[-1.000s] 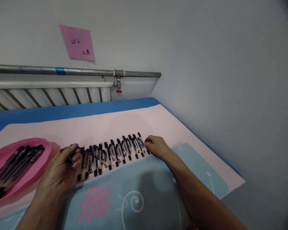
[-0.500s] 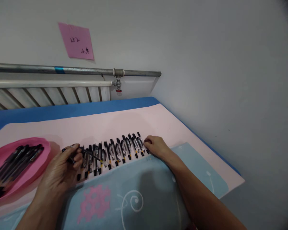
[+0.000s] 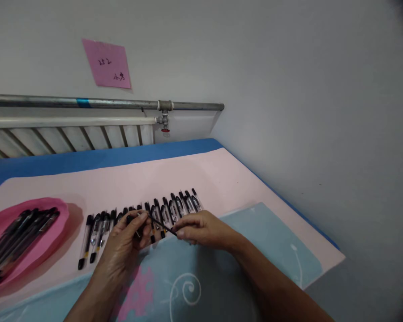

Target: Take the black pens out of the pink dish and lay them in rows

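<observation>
While two hands share one thin rod, a slip is possible

Because I hold the thin dark rod [image 3: 161, 225] slanting between my hands, just in front of the row of pens [image 3: 157, 208] on the pink mat [image 3: 188, 172], a sideways push seems to me the first danger; my left hand [image 3: 124, 237] has curled fingers, pinching the upper end, and my right hand [image 3: 203, 230] pinches the lower end with its fingertips; if they do not agree in direction, so slender a thing may bend or spring away.

My left hand also has a black piece [image 3: 129, 219] at its curled fingers; what exactly it is, I cannot tell; it may fall if these fingers loosen while I mind the rod.

My left knuckles partly hide the pens; a careless lowering may roll some out of line; the pink tray [image 3: 63, 226] stands farther left, a smaller worry.
</observation>
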The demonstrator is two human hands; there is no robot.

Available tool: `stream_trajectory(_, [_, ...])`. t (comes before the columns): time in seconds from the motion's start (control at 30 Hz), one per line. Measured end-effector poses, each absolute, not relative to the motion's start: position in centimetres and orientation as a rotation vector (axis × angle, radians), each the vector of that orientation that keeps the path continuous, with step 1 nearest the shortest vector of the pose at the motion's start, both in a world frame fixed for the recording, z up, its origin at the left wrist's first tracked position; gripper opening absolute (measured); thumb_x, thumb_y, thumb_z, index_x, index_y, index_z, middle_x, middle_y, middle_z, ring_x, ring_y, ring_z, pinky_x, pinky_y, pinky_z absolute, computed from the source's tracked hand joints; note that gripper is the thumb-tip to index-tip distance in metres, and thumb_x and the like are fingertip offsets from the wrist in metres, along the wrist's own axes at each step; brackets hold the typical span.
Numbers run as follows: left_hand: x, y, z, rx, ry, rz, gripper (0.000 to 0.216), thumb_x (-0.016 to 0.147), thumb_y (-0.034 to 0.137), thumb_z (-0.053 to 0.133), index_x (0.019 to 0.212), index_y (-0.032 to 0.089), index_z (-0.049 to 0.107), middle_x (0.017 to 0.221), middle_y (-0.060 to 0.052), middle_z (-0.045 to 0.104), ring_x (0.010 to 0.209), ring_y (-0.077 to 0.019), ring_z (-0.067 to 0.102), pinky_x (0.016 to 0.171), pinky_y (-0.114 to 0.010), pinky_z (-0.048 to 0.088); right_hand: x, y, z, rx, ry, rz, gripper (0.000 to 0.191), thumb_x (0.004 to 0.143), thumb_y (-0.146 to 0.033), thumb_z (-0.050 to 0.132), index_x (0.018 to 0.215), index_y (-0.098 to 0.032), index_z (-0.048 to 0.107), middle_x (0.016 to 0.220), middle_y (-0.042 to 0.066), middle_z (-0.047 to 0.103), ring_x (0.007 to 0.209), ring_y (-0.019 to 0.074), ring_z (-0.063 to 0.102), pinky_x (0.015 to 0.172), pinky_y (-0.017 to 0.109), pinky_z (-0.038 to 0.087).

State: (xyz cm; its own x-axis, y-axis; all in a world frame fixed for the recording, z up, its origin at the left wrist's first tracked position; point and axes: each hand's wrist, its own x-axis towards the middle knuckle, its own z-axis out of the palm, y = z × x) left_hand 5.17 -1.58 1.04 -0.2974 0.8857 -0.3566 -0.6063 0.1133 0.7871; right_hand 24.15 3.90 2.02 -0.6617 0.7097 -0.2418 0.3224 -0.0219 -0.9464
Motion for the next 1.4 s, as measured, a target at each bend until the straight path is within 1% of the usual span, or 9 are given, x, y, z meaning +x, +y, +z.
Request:
stream_trajectory(0.1, [5.9,-1.6,1.0,0.331,1.120,1.514,0.024,0.059,0.020,0.073,0.075,0.017,0.055,0.053,0.004,0.053,0.041,-0.0049,0.043,0.037,-0.015,0.033,23.2,3.0,1.9,-1.090,-1.844,1.869,0.023,0.069,-0.025,0.061,0.089,-0.016,0.066,0.059,-0.004,0.052,0.051,0.0062,0.045,0.051,0.019,0.036])
stream_trajectory(0.2, [6.0,-1.7,1.1,0.343,1.139,1.506,0.025,0.059,0.023,0.074,0.077,0.016,0.057,0.057,0.002,0.056,0.042,-0.0048,0.043,0.037,-0.016,0.033,23.3,3.3,1.8,-1.124,-1.856,1.823,0.019,0.067,-0.023,0.060,0.084,-0.016,0.065,0.058,-0.004,0.052,0.049,0.0061,0.044,0.050,0.019,0.035])
stream_trajectory(0.3, [5.5,-1.8,1.1,0.360,1.170,1.451,0.030,0.059,0.026,0.074,0.082,0.014,0.061,0.057,0.002,0.054,0.042,-0.0039,0.040,0.037,-0.016,0.030,24.7,4.8,1.7,-1.309,-1.895,1.439,0.017,0.071,-0.022,0.054,0.082,-0.016,0.065,0.060,-0.003,0.055,0.052,0.0076,0.046,0.051,0.019,0.035])
stream_trajectory(0.43, [4.6,-1.9,0.8,0.412,1.172,1.373,0.034,0.060,0.026,0.072,0.090,0.013,0.063,0.049,0.005,0.045,0.044,-0.0052,0.040,0.038,-0.016,0.029,27.0,7.5,1.2,-1.642,-1.948,0.806,0.019,0.072,-0.020,0.049,0.078,-0.017,0.067,0.067,0.000,0.062,0.064,0.0116,0.054,0.061,0.022,0.038])
stream_trajectory(0.53, [4.4,-2.1,0.6,0.457,1.191,1.322,0.034,0.063,0.027,0.070,0.093,0.013,0.063,0.047,0.005,0.044,0.043,-0.0049,0.038,0.038,-0.016,0.027,27.9,8.9,0.7,-1.814,-2.003,0.627,0.020,0.071,-0.018,0.050,0.078,-0.017,0.068,0.068,0.002,0.064,0.068,0.0133,0.056,0.063,0.022,0.039])
stream_trajectory(0.8, [4.7,-2.3,0.5,0.505,1.182,1.226,0.031,0.068,0.030,0.065,0.093,0.012,0.062,0.045,0.005,0.043,0.039,-0.0038,0.033,0.037,-0.016,0.022,27.5,9.1,0.3,-1.893,-2.140,0.618,0.021,0.071,-0.019,0.050,0.082,-0.016,0.068,0.065,0.003,0.064,0.066,0.0133,0.056,0.060,0.021,0.037])
stream_trajectory(1.07, [4.5,-2.2,0.1,0.518,1.182,1.230,0.032,0.067,0.030,0.066,0.093,0.012,0.061,0.045,0.005,0.043,0.038,-0.0037,0.033,0.037,-0.016,0.020,27.8,8.8,0.3,-1.861,-2.217,0.602,0.022,0.072,-0.017,0.049,0.084,-0.015,0.068,0.072,0.004,0.066,0.069,0.0130,0.056,0.062,0.020,0.036])
stream_trajectory(1.27, [4.6,-2.2,0.4,0.502,1.199,1.205,0.034,0.067,0.030,0.067,0.095,0.012,0.061,0.045,0.005,0.045,0.037,-0.0038,0.033,0.036,-0.016,0.021,28.0,8.9,-0.1,-1.827,-2.237,0.594,0.022,0.073,-0.016,0.048,0.082,-0.015,0.068,0.075,0.004,0.066,0.071,0.0132,0.056,0.063,0.021,0.037])
stream_trajectory(1.4, [4.9,-2.4,0.5,0.518,1.157,1.190,0.031,0.068,0.031,0.066,0.092,0.012,0.062,0.043,0.005,0.042,0.037,-0.0034,0.032,0.037,-0.017,0.021,28.2,8.6,0.2,-1.759,-2.156,0.596,0.020,0.072,-0.015,0.046,0.075,-0.015,0.067,0.071,0.003,0.065,0.068,0.0129,0.055,0.063,0.022,0.037])
